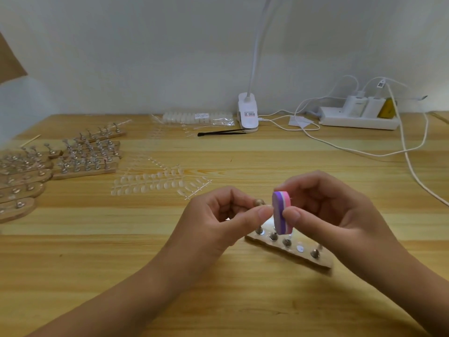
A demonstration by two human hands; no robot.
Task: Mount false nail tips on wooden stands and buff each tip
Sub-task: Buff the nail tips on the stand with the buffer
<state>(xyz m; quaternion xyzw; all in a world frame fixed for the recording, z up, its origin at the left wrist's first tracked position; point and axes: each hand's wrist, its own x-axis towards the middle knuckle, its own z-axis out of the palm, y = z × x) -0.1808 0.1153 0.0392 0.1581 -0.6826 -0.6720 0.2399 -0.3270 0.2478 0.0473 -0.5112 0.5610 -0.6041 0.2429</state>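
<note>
While L hand (pixel 218 221) pinches peg (pixel 259 203), R hand (pixel 328 210) grips buffer (pixel 281 212)

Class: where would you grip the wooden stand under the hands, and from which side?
Probably pinch the wooden stand by its long side edges near the right end, coming from the right: upright pegs fill its top, and that end lies uncovered.

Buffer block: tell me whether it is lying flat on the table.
No, the right hand pinches the buffer block upright, lifted off the table.

Pink-purple buffer block (pixel 281 212) upright beside lifted peg (pixel 259 202), wooden stand (pixel 303 258) beneath, clear nail tips (pixel 155 183) beyond
</note>
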